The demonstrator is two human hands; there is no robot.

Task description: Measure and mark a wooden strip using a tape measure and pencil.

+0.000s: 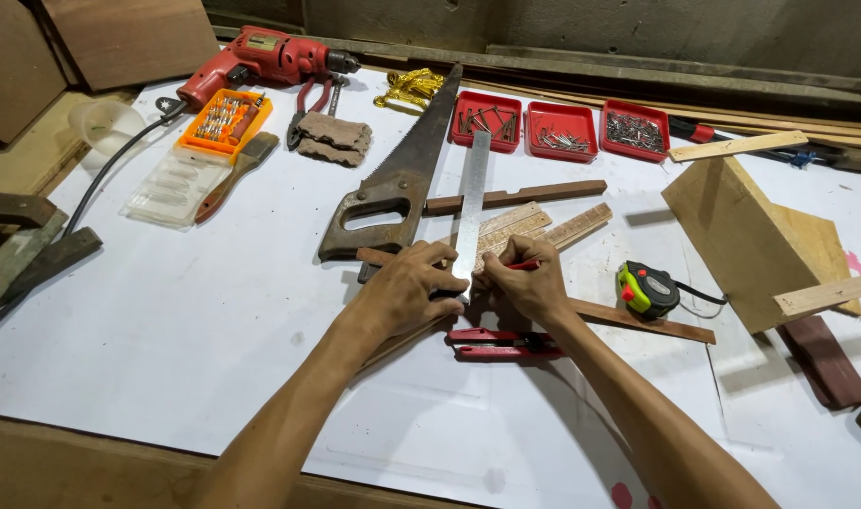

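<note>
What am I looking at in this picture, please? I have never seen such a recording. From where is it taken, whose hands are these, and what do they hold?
There is one picture, from a camera worn on a person's head, looking down at a white worktable. No machine is here, only the person's two bare hands. The left hand presses a steel ruler onto a thin wooden strip. The right hand holds a red pencil beside the ruler. Around them lie a handsaw, a red drill, three red trays of nails, a green tape measure, red pliers and a wooden block.
</note>
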